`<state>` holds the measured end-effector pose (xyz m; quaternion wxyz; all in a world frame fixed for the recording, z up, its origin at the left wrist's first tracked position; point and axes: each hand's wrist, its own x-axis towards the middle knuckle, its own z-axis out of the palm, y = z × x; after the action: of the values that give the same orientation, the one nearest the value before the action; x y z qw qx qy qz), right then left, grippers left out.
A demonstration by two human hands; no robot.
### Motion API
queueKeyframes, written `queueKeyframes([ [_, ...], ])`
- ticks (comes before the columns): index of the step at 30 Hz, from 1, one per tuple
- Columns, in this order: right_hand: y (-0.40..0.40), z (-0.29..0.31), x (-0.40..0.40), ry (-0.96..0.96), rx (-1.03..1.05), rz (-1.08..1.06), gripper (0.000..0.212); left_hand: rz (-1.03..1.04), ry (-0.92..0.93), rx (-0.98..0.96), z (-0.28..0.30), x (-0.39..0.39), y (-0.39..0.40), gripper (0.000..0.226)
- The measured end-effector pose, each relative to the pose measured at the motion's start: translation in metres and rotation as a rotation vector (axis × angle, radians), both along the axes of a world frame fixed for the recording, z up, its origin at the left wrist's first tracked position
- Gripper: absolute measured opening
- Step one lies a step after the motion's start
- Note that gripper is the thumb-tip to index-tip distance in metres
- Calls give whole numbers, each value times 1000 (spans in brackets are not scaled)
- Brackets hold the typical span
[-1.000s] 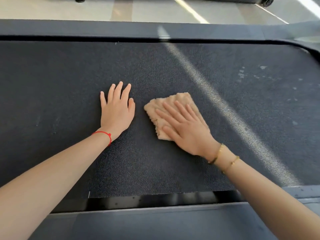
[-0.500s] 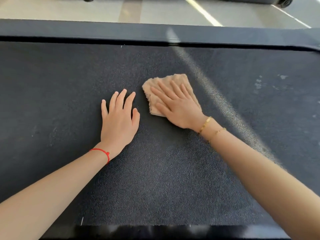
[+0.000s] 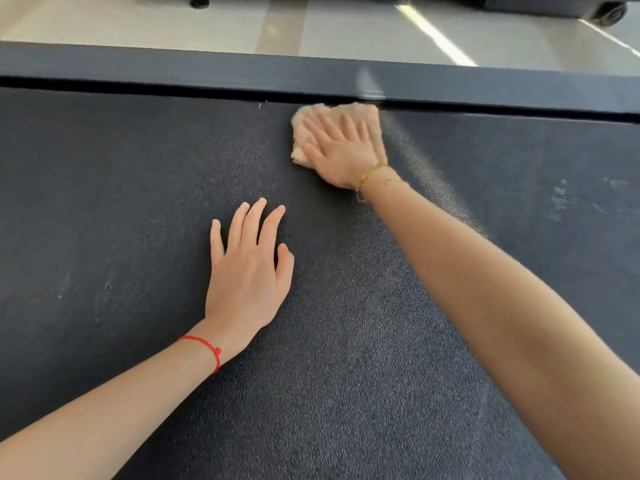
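Observation:
A folded tan cloth lies on the dark textured belt right at its far edge. My right hand presses flat on the cloth with straight, spread fingers and covers most of it. My left hand rests flat on the belt nearer to me and to the left, fingers straight, holding nothing. A red string is on my left wrist and thin gold bracelets are on my right.
A smooth dark side rail runs along the far edge of the belt, with a narrow gap between them. Pale floor lies beyond. Light smudges mark the belt at the right.
My right hand has slid the cloth away from me, from the middle of the belt up to its far edge. My left hand has stayed flat on the belt.

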<state>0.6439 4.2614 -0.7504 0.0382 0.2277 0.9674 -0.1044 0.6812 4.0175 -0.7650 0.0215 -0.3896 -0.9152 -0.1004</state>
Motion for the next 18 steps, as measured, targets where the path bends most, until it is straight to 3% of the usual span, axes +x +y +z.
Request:
queueKeyframes([
  [4,-18,-11,35,79,34,203,54,-6,1,-5,0,0,-1,57],
  [7,28,-10,62,80,124,56,55,-6,-6,7,0,0,-1,56],
  [10,72,-2,76,1,30,-219,58,0,-12,22,0,0,-1,55],
  [12,69,0,79,-22,9,-259,58,4,-15,28,0,0,0,55],
  [18,-34,-9,125,88,47,73,55,3,4,41,-2,0,0,53],
])
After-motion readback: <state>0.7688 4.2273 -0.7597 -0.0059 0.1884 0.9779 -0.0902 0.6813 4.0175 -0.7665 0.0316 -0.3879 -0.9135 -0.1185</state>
